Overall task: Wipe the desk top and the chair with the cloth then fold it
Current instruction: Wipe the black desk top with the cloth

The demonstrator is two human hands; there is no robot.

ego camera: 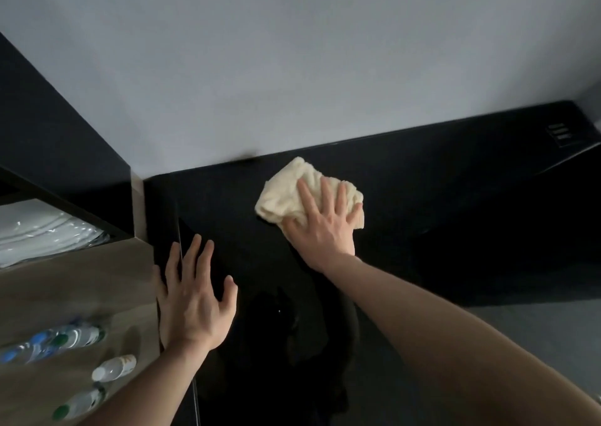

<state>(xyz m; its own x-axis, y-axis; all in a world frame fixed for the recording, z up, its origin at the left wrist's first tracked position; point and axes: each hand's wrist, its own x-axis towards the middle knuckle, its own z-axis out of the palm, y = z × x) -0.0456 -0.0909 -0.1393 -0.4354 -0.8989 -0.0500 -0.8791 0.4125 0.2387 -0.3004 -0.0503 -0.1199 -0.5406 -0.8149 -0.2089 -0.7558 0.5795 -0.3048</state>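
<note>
Left hand (pixel 192 298): fingers straight and spread, flat on the glossy black desk top (pixel 455 214) at its left edge, beside the wooden cabinet (pixel 81 279). Right hand (pixel 322 227): fingers straight and spread wide, pressing the crumpled cream terry cloth (pixel 286 194) onto the desk near the grey wall (pixel 292 51). 4 plastic bottles (pixel 113 368) stand on the cabinet.

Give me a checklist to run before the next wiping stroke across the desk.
1. Right hand flat on cloth: ok.
2. Cloth in contact with desk top: ok.
3. Left hand bracing at the desk's left edge, clear of the cloth: ok.
4. Path to the right free of objects: ok as far as visible; the surface is dark.
5. Chair position: cannot tell.
6. Bottles off the desk top: ok.
</note>
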